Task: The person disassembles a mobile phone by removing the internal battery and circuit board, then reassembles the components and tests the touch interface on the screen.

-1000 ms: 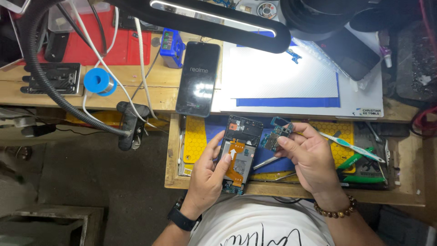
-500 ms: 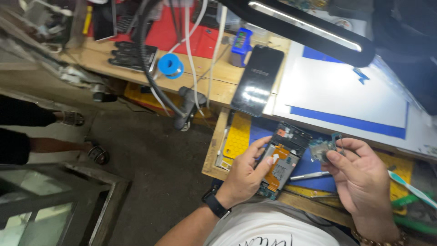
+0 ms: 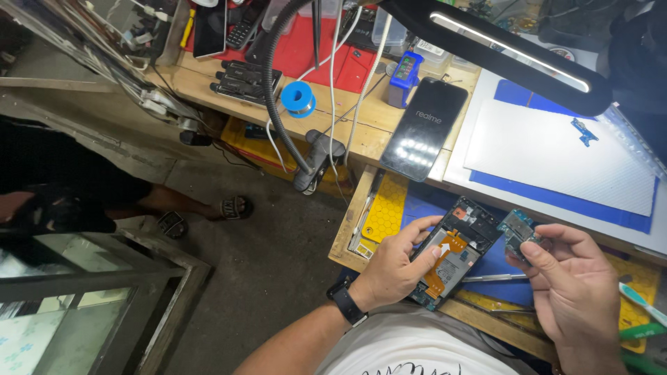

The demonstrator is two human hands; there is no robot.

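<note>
My left hand [image 3: 397,264] grips an opened phone body [image 3: 455,250] with its back cover off, showing an orange flex cable and the battery. It is held tilted over a pull-out tray [image 3: 381,208] with a blue and yellow mat. My right hand [image 3: 573,285] pinches a small blue-green circuit board [image 3: 515,230] just right of the phone's upper end. A black watch sits on my left wrist.
A black phone [image 3: 425,129] lies screen up on the wooden bench [image 3: 361,121]. A white board [image 3: 556,163], a black lamp head [image 3: 500,48], a blue solder spool [image 3: 299,97] and cables lie around. Tweezers [image 3: 486,278] rest on the tray. Another person's sandalled feet [image 3: 233,207] stand at the left.
The view has swung further left and down, bringing floor, a glass case and another person's legs into sight. Both hands keep the same hold on phone and board.
</note>
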